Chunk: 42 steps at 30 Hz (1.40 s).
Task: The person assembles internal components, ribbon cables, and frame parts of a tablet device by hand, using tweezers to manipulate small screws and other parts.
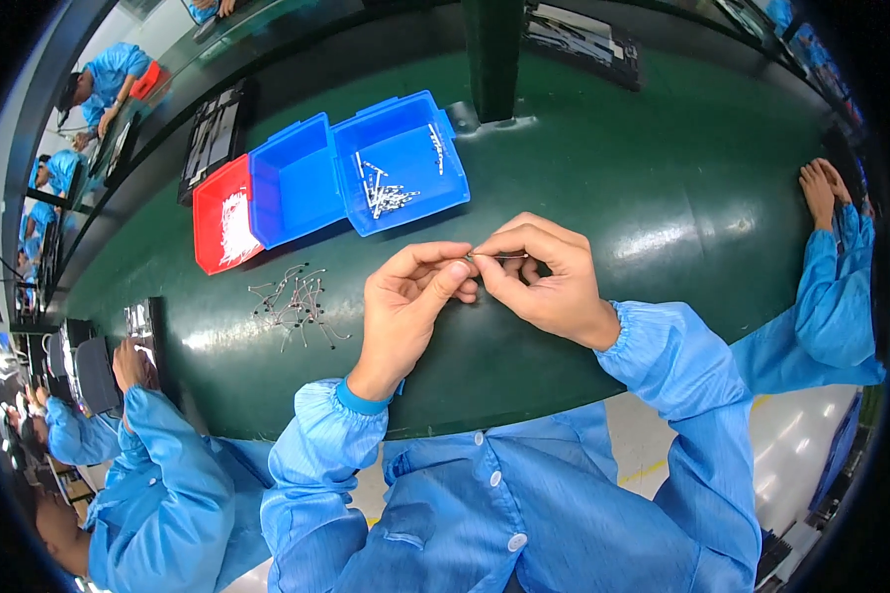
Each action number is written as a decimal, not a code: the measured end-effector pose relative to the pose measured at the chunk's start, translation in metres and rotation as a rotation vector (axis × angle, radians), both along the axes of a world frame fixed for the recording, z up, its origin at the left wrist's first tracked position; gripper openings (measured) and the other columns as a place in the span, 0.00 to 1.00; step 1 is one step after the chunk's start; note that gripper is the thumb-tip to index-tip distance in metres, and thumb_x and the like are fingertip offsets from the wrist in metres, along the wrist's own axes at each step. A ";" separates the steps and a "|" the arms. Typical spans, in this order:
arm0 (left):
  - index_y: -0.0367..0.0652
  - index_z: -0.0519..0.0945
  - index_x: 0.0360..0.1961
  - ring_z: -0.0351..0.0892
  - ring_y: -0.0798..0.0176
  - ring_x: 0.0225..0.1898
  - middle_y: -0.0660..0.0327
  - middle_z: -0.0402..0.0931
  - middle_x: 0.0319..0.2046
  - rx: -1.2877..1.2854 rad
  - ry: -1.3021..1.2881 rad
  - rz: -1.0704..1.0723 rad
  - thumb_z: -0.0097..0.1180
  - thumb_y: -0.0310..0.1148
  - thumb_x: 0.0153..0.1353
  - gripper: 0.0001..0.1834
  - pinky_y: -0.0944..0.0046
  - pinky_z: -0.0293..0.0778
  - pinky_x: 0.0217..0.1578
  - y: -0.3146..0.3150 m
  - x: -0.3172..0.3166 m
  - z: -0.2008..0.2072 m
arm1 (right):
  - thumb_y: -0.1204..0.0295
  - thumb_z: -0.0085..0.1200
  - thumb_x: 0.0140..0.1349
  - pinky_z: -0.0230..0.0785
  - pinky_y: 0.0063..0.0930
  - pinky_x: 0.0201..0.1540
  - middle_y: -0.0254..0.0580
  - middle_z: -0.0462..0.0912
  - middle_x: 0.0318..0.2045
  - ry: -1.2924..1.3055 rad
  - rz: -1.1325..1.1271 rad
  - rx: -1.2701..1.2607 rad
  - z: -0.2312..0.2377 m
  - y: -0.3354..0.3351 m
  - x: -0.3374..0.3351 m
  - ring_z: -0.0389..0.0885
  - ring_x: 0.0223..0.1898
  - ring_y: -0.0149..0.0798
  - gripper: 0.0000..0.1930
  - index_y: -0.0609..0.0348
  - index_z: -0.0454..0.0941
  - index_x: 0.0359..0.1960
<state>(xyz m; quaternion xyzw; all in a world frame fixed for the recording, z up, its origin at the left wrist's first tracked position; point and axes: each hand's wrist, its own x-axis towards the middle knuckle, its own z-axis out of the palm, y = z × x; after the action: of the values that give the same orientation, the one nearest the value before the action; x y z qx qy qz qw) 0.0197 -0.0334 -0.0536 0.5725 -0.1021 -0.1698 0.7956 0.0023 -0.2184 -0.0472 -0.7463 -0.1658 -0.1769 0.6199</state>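
Observation:
My left hand [412, 294] and my right hand [552, 275] meet fingertip to fingertip above the green table. Both are closed in a pinch on a small piece with a thin wire [510, 257] that runs under my right fingers; the fingertips hide most of it. To the left of my left hand lies a loose tangle of thin wires [300, 304] with small dark ends. Beyond my hands is a blue bin [428, 205] holding a heap of small white-and-black parts [389, 198], with several more along its right side.
Left of that bin stand an empty blue bin [289, 173] and a red bin [211, 222] with white slender pieces [235, 229]. A green post [491, 64] rises behind them. Co-workers' hands rest at the left [129, 366] and right [823, 193] of the green table [583, 371].

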 end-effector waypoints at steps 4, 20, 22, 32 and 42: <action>0.32 0.79 0.49 0.82 0.66 0.37 0.54 0.83 0.41 0.001 -0.020 0.008 0.58 0.24 0.67 0.11 0.67 0.81 0.42 -0.002 -0.001 -0.003 | 0.83 0.63 0.56 0.64 0.15 0.20 0.38 0.82 0.30 -0.012 0.008 0.018 -0.001 -0.001 0.001 0.76 0.23 0.21 0.05 0.65 0.83 0.34; 0.31 0.80 0.46 0.82 0.63 0.39 0.54 0.81 0.41 -0.039 -0.139 0.019 0.58 0.21 0.66 0.09 0.65 0.81 0.42 0.001 0.000 -0.007 | 0.84 0.63 0.54 0.57 0.13 0.17 0.36 0.83 0.29 -0.042 0.035 0.050 -0.006 0.004 0.000 0.75 0.23 0.18 0.07 0.61 0.84 0.34; 0.31 0.80 0.46 0.82 0.63 0.39 0.54 0.80 0.41 -0.040 -0.174 0.018 0.59 0.21 0.65 0.09 0.65 0.82 0.42 0.002 0.001 -0.007 | 0.83 0.63 0.55 0.56 0.13 0.17 0.36 0.83 0.29 -0.039 0.044 0.059 -0.005 0.004 0.000 0.75 0.23 0.18 0.06 0.61 0.84 0.34; 0.31 0.81 0.41 0.81 0.64 0.40 0.56 0.76 0.41 0.137 -0.347 0.120 0.60 0.20 0.63 0.06 0.67 0.80 0.43 -0.002 0.000 0.001 | 0.84 0.63 0.55 0.62 0.13 0.20 0.37 0.83 0.30 0.021 0.068 0.028 0.002 -0.006 0.000 0.75 0.22 0.19 0.05 0.64 0.83 0.33; 0.32 0.81 0.39 0.80 0.67 0.39 0.57 0.77 0.39 0.292 -0.425 0.262 0.61 0.19 0.61 0.05 0.69 0.79 0.40 0.010 0.000 -0.001 | 0.80 0.64 0.55 0.64 0.14 0.21 0.37 0.82 0.27 -0.242 -0.134 -0.243 0.021 -0.042 0.026 0.76 0.22 0.21 0.06 0.64 0.82 0.35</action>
<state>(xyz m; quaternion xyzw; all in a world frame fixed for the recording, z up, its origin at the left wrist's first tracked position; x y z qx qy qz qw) 0.0199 -0.0234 -0.0542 0.7120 -0.1663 0.0451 0.6807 0.0286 -0.2602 -0.0262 -0.7985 -0.2090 -0.2850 0.4874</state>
